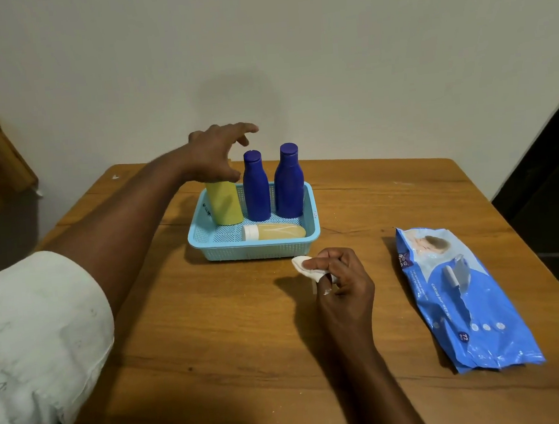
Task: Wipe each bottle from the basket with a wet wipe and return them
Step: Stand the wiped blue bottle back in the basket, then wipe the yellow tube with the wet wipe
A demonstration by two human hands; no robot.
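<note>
Head camera view: right hand pinches a small white wet wipe near the light blue plastic basket. Inside lie a clear bottle, then stand a yellow bottle and two dark blue bottles. Left hand hovers above, fingers spread.

Three bottles standing at the basket's rear, a fourth lying in front; wipes packet lying to the right on the table

grained wooden table, perforated plastic basket, smooth blue bottles, glossy wipes pack.
</note>
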